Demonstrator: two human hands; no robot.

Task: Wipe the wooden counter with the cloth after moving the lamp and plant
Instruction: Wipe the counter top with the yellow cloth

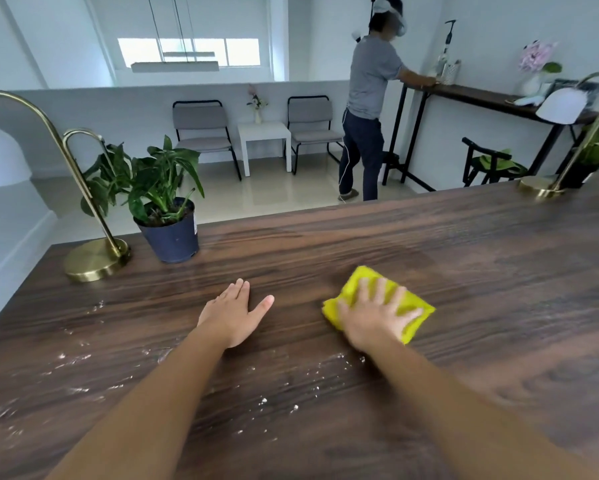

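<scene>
My right hand (374, 315) lies flat with spread fingers on a yellow cloth (355, 285), pressing it onto the dark wooden counter (464, 271). My left hand (234, 313) rests palm down on the bare wood to the cloth's left, holding nothing. A potted green plant (168, 233) in a dark blue pot stands at the counter's far left, beside a brass lamp (95, 259) with a round base. White crumbs (263, 400) and dust are scattered over the near left part of the counter.
A second brass lamp (542, 188) with a white shade stands at the counter's far right corner, a plant behind it. Beyond the counter a person (367, 109) leans on a tall dark table. Two chairs and a small white table (265, 133) stand by the back wall.
</scene>
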